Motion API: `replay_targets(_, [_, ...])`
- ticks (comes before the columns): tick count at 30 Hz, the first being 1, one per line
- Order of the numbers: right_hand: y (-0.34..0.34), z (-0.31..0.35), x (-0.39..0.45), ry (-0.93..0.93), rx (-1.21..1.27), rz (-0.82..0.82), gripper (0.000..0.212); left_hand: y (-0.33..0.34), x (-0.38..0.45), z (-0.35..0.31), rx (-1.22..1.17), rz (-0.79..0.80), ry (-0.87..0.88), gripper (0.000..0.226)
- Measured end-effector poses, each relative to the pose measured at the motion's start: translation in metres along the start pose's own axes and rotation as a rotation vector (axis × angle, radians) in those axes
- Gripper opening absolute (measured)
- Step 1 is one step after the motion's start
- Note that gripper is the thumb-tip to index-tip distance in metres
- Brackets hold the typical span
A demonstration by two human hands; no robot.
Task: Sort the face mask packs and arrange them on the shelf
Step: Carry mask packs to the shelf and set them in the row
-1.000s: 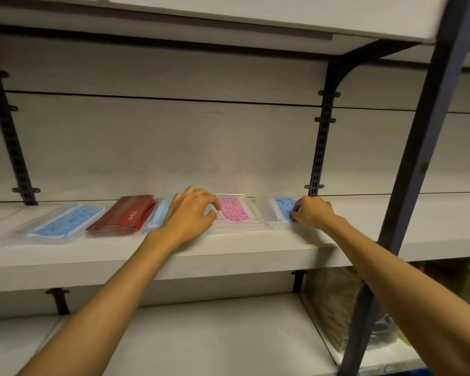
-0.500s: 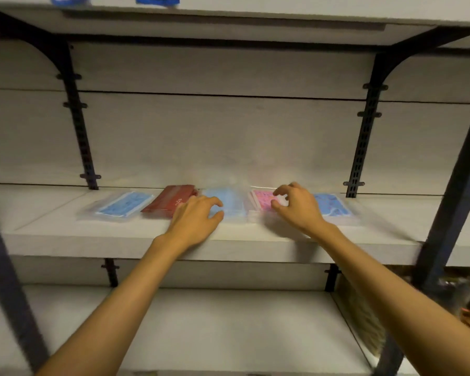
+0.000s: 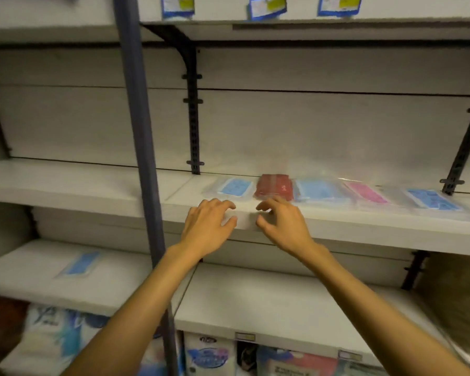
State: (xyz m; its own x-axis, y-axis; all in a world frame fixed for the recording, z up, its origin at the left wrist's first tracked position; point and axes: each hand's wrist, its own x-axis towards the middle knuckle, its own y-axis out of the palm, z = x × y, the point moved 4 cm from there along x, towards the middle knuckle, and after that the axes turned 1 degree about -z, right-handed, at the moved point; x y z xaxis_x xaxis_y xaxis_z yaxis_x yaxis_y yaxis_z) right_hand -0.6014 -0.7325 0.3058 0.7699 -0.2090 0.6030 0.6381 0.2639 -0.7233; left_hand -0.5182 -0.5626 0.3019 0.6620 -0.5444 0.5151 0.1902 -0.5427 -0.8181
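Note:
Several face mask packs lie in a row on the white shelf (image 3: 364, 226): a blue pack (image 3: 234, 187), a red pack (image 3: 275, 186), a light blue pack (image 3: 316, 190), a pink pack (image 3: 365, 192) and a blue pack (image 3: 433, 200) at the right. My left hand (image 3: 208, 226) hovers at the shelf's front edge below the first blue pack, fingers loosely bent, holding nothing. My right hand (image 3: 282, 223) is beside it, just in front of the red pack, fingers spread and empty. Another blue pack (image 3: 79, 264) lies alone on the lower left shelf.
A blue-grey upright post (image 3: 141, 158) stands close in front, left of my hands. Black wall brackets (image 3: 193, 118) hold the shelves. Price tags (image 3: 267, 6) hang on the shelf above. Packaged goods (image 3: 212, 356) fill the bottom shelf. A brown mass (image 3: 456, 294) sits lower right.
Both hands have come off the packs and drawn back to the shelf's front edge, further left along the row. The view has swung left, showing the post and lower shelves.

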Motion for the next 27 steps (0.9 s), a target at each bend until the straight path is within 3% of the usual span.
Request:
replay_targets(13, [0.165,0.191,-0.021,-0.043,-0.011,0.185,0.034,-0.056,-0.105,0.224,-0.013,0.102,-0.045,0.040])
replay_targets(27, [0.370,0.290,0.039,0.055,0.043,0.411,0.044,-0.036,-0.126,0.490,0.032,0.284,-0.265,0.042])
